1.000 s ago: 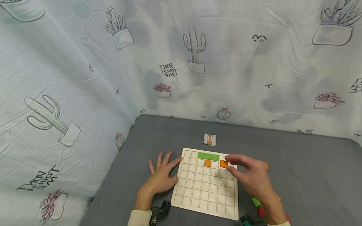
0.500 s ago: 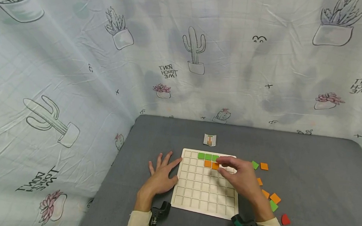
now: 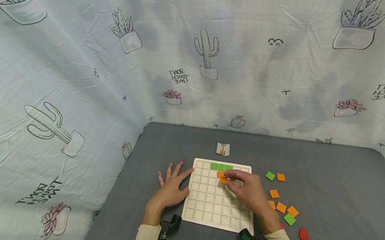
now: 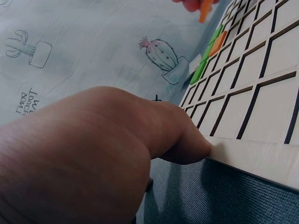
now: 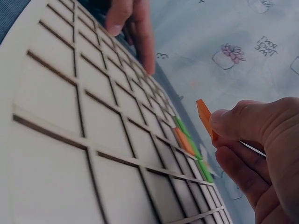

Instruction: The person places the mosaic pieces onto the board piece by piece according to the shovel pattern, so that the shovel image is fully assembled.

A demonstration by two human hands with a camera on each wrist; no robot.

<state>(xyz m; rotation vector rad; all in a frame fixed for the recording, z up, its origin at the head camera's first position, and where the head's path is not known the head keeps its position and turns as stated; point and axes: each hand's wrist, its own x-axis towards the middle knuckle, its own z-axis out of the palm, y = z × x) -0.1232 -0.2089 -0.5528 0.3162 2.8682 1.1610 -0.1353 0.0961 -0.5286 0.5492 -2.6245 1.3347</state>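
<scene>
A pale wooden grid board (image 3: 206,207) lies on the dark table, with several green square tiles (image 3: 221,166) in its far row and an orange tile (image 3: 220,174) set one row nearer. My right hand (image 3: 246,188) pinches another orange square tile (image 5: 205,119) between thumb and fingers, raised above the board in the right wrist view. Along the board's left edge, my left hand (image 3: 172,188) rests with its fingers spread, the thumb and index fingertip at the rim. In the left wrist view the thumb (image 4: 187,140) touches the board's side.
Right of the board lie loose orange tiles (image 3: 292,211), green tiles (image 3: 289,219) and a red piece (image 3: 304,234). A small printed card (image 3: 223,149) sits behind the board. Cactus-print cloth (image 3: 244,64) hangs behind and to the left of the grey table (image 3: 336,191).
My right hand has moved left over the board with the orange tile in its pinch, now close to the placed orange tile. My left hand has stayed in place.
</scene>
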